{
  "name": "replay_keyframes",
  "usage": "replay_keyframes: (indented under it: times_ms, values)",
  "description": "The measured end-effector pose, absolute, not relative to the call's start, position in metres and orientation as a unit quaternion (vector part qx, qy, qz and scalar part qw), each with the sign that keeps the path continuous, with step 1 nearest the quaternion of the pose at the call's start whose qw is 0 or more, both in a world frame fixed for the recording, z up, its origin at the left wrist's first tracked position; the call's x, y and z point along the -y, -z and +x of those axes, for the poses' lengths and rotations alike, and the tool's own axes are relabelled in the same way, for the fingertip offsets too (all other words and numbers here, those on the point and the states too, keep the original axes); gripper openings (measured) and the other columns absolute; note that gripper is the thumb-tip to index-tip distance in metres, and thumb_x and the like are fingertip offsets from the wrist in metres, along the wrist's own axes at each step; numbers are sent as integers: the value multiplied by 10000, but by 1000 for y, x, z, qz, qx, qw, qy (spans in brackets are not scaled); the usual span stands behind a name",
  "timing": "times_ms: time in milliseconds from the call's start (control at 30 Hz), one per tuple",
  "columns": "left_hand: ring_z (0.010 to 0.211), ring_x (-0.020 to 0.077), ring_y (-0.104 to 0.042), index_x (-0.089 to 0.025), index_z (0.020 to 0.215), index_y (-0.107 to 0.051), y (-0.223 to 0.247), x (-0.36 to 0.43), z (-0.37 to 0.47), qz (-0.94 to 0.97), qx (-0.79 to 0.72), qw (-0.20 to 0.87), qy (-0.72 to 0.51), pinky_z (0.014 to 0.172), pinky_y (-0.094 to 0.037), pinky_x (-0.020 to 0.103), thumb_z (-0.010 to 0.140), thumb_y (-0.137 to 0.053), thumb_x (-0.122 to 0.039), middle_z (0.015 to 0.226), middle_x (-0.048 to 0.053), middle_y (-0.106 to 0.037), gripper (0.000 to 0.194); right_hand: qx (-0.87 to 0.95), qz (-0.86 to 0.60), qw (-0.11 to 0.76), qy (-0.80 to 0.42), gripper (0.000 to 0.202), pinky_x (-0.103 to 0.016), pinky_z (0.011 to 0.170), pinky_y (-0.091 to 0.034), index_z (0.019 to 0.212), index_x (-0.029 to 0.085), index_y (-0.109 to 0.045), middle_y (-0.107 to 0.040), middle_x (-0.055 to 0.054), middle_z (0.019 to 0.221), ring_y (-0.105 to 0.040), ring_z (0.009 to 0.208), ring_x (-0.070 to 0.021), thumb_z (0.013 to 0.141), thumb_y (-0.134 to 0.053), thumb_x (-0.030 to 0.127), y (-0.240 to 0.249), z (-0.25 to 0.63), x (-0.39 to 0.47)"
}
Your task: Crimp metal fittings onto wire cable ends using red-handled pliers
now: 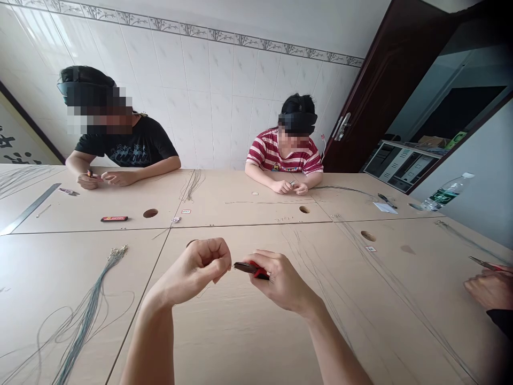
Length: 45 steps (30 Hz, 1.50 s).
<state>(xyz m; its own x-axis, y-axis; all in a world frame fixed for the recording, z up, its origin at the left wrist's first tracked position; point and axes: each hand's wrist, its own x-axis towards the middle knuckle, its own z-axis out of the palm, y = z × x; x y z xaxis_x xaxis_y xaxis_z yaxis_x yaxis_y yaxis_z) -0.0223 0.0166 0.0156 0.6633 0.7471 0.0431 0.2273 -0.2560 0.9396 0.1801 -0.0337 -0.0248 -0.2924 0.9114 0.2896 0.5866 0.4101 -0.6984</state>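
Observation:
In front of me, over the table, my left hand (206, 262) is closed in a pinch. A faint thin cord (205, 292) trails below its fingers; the gripped end is mostly hidden. Wrapped in my right hand (280, 278) is a pair of pliers (245, 267) with dark jaws and red handles. The jaws point left, right beside my left fingertips, where a tiny bright bit shows. I cannot tell whether the jaws touch it. To the left lies a bundle of grey-green cords (90, 315) with small metal ends.
Two people (128, 141) (286, 144) sit across the jointed table (240, 342). Another person's hand (491, 286) with a tool is at the right edge. Loose cords (385, 267) run along my right. A red-and-black box (114, 218), table holes (150, 213) and a bottle (449, 192) lie farther off.

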Motion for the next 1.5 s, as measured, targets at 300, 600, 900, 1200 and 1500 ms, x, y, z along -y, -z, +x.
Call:
replay_keyframes:
  times_ms: [300,600,900,1200,1500]
  values:
    - [530,94,-331,-192,659,-464,-13,-19,-23,754,-328,517,-239,489,-258,239,780,-452,-167,573,-48,-441,124,770,-486,346,-226,273,-228,586,-313,818,232,-598,-475,47,675,-406,630,-110,741,-471,3,27,181,33]
    - [539,103,-358,-182,663,-513,-14,-16,-22,743,-344,512,-261,503,-275,238,793,-477,-207,564,-42,-450,137,781,-498,332,-176,261,-224,580,-337,821,236,-611,-536,41,684,-457,633,-115,751,-480,21,26,182,32]
    - [483,100,-252,-193,659,-556,-12,-4,-27,805,-374,433,-159,445,-209,228,820,-542,-308,538,-62,-312,198,830,-496,243,-78,280,-234,590,-332,865,228,-616,-625,26,731,-512,673,-132,736,-519,-1,25,199,39]
    - [473,121,-365,-199,631,-580,4,4,-26,745,-444,388,-312,481,-281,248,897,-527,-399,507,-35,-436,336,835,-491,243,-58,294,-236,574,-348,861,235,-613,-643,22,715,-550,653,-140,733,-500,-3,22,212,52]
    - [667,120,-579,-173,608,-496,-1,23,5,208,-205,835,-466,725,-522,280,937,-507,-257,667,3,-557,340,817,-499,251,-141,306,-233,594,-377,854,222,-625,-649,19,762,-549,667,-126,707,-477,-2,26,201,58]
